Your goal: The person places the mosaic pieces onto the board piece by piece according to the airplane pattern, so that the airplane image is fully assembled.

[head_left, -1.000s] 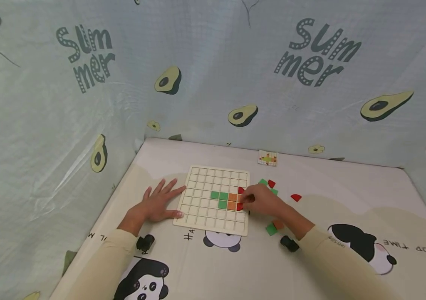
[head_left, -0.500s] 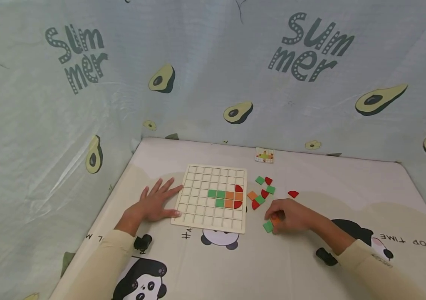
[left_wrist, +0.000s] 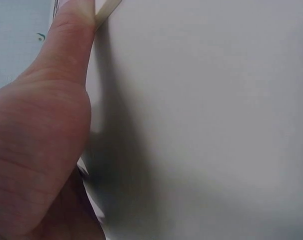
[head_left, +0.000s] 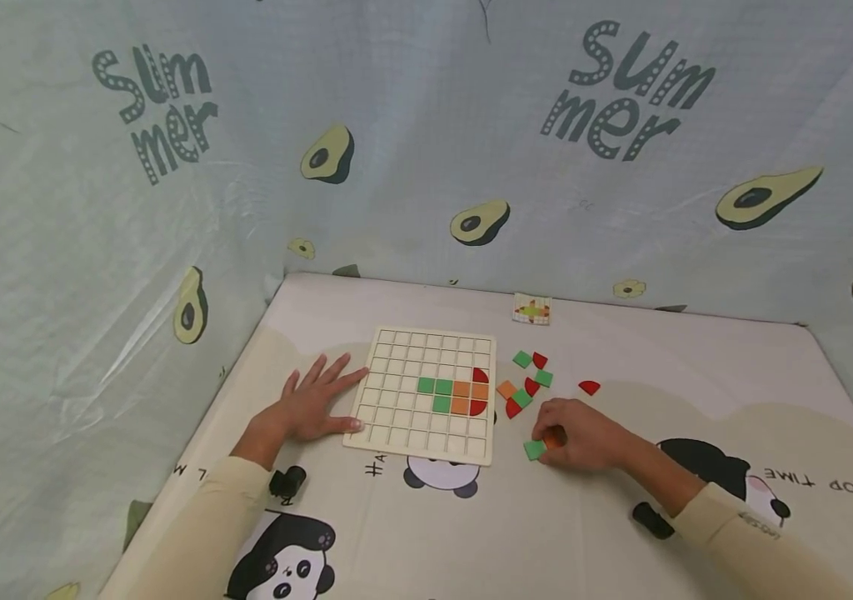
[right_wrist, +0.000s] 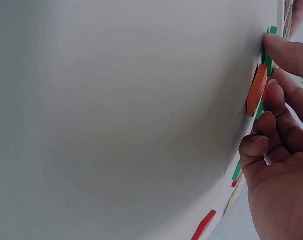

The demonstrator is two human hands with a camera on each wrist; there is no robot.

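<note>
A pale wooden grid board (head_left: 396, 423) lies on the table, with green squares (head_left: 442, 404), orange squares (head_left: 461, 406) and red quarter-round tiles (head_left: 478, 407) set in its right half. My left hand (head_left: 311, 407) lies with fingers spread at the board's left edge, thumb and a fingertip touching it. In the left wrist view the thumb (left_wrist: 66, 50) reaches the board's rim. Right of the board, my right hand (head_left: 580, 435) pinches a loose green square tile (head_left: 534, 450) between thumb and index finger. An orange tile (right_wrist: 257, 91) sits beside it, partly covered by the hand in the head view.
Several loose green, orange and red tiles (head_left: 522, 397) are scattered right of the board. One red quarter-round (head_left: 589, 387) lies farther right. A small pattern card (head_left: 531, 309) is at the back. Printed cloth walls (head_left: 396, 125) rise behind and at the left.
My right hand has left the board's right edge, where an orange square now shows in its cell, and moved right and nearer to the loose green tile. The left hand stays put.
</note>
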